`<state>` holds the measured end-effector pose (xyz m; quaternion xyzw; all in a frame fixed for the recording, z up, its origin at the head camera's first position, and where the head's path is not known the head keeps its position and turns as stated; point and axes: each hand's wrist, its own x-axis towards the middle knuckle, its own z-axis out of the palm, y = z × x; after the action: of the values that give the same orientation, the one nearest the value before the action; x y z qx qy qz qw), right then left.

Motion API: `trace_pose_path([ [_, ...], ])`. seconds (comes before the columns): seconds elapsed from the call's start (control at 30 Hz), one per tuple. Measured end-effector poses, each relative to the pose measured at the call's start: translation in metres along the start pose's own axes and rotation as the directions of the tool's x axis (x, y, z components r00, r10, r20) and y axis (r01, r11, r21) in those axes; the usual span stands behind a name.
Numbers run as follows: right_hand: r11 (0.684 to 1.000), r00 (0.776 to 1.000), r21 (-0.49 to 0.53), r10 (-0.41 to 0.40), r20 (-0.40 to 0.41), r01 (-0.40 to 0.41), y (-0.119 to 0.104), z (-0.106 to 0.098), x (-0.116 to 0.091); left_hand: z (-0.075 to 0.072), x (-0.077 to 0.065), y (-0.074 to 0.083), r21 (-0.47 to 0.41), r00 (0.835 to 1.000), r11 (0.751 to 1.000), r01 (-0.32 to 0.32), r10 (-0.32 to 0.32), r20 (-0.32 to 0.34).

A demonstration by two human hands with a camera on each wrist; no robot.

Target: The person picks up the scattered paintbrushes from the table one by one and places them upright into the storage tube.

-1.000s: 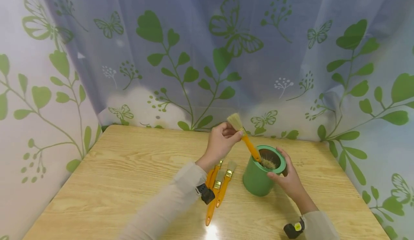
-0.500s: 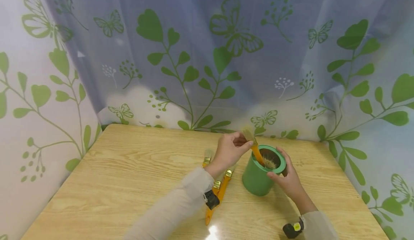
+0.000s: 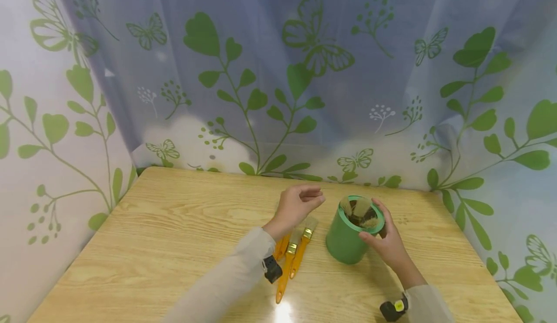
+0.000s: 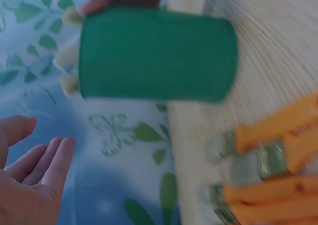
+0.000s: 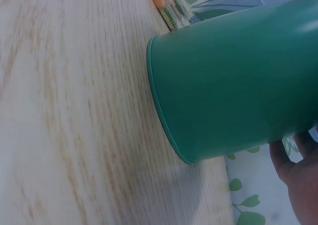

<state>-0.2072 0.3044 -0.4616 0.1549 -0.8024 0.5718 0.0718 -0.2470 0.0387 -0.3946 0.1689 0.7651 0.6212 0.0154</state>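
Note:
A green canister (image 3: 345,243) stands upright on the right side of the table. My right hand (image 3: 391,241) grips its rim from the right, thumb in front and fingers behind. Pale bristle heads of several paintbrushes (image 3: 362,207) show in its mouth; their handles are hidden inside. Left of the canister, my left hand (image 3: 298,209) is raised with nothing in it, its fingers extended and thumb apart in the left wrist view. Below that hand and forearm lie several paintbrushes (image 3: 285,279) with orange handles and brass-coloured ferrules, some partly covered by the arm.
The wooden table (image 3: 174,226) reaches back to a blue and white curtain (image 3: 261,71) printed with green leaves and butterflies. The same patterned cloth hangs at both sides. Each wrist wears a small black camera (image 3: 272,269).
My left hand lowered an upright-held paintbrush into the canister, let it go and drew back left. The brush's bristles now sit at the rim. The right hand and canister stayed put.

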Motion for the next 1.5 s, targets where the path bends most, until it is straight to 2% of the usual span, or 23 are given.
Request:
trace_pose_path([
  [0.2, 0.999, 1.0, -0.037, 0.023, -0.014, -0.023, -0.002, 0.0, -0.001, -0.022, -0.002, -0.024, -0.025, 0.995, 0.996, 0.088, -0.09, -0.045],
  [0.37, 0.999, 1.0, -0.027, 0.018, -0.012, -0.019, -0.002, -0.001, -0.001, -0.038, -0.004, -0.042, 0.021, 0.987, 0.991, 0.133, -0.131, -0.09],
  [0.43, 1.0, 1.0, -0.024, 0.019, -0.012, -0.019, -0.002, -0.002, -0.002, -0.043, -0.004, -0.049, 0.053, 0.982, 0.986, 0.161, -0.155, -0.109],
  [0.73, 0.999, 0.999, -0.026, 0.039, -0.015, -0.04, -0.003, -0.001, -0.002, -0.059, -0.009, -0.075, 0.071, 0.953, 0.959, 0.274, -0.261, -0.154],
  [0.97, 0.999, 0.999, -0.001, 0.04, -0.018, -0.04, -0.002, 0.0, -0.001, -0.061, -0.012, -0.087, 0.076, 0.938, 0.944, 0.321, -0.307, -0.159],
  [1.27, 0.999, 0.999, 0.005, 0.034, -0.02, -0.034, -0.002, 0.001, -0.001, -0.052, -0.007, -0.107, 0.03, 0.917, 0.933, 0.357, -0.344, -0.202],
  [1.4, 0.999, 0.999, 0.01, 0.031, -0.024, -0.031, -0.003, 0.001, 0.0, -0.046, -0.004, -0.114, 0.075, 0.913, 0.93, 0.36, -0.335, -0.232],
  [1.5, 0.999, 0.999, 0.013, 0.03, -0.022, -0.029, -0.004, 0.001, 0.0, -0.041, -0.003, -0.117, 0.143, 0.915, 0.922, 0.359, -0.318, -0.246],
])
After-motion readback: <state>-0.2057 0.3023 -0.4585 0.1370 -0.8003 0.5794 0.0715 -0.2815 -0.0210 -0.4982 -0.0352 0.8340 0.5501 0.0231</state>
